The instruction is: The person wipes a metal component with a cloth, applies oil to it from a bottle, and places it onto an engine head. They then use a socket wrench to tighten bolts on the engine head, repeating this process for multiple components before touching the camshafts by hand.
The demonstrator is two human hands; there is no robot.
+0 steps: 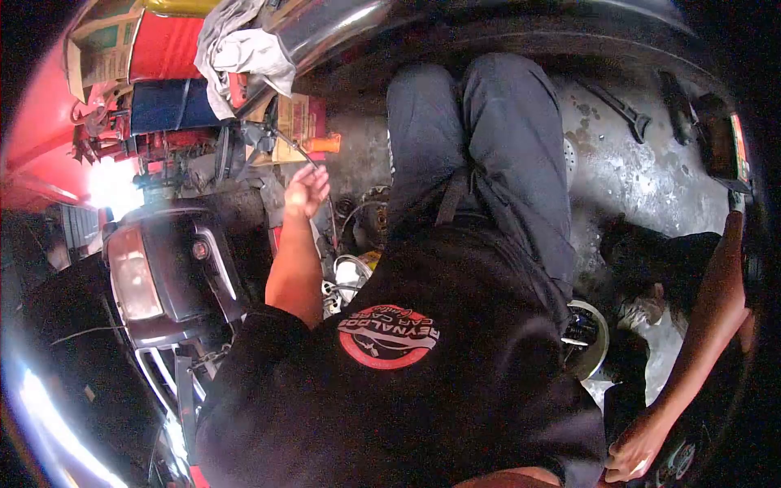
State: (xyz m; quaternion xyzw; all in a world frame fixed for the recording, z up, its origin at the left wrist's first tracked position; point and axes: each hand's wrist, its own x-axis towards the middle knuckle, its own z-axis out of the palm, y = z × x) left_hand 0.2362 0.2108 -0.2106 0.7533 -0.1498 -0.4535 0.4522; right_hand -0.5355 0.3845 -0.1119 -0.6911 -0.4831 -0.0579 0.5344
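Observation:
My left hand [307, 193] is raised to the left of my knees, its fingers curled inward and slightly blurred. A thin black cable [296, 146] runs down to the fingertips, and a dark thin length shows again below them. The hand appears closed on it, though the contact itself is small. Below the hand are round metal parts [370, 215] and a light-coloured part [351, 272]. I cannot find my right hand in this view. The bent arm [691, 366] at the right edge, with a closed hand near my shoulder, appears to be another person's.
A car bumper with a headlight [134, 272] stands at the left. Cardboard boxes [102, 53], a grey rag [244, 57] and an orange-handled object [324, 144] lie at upper left. A dark curved panel [488, 28] spans the top. A round pan-like part [592, 337] is at my right.

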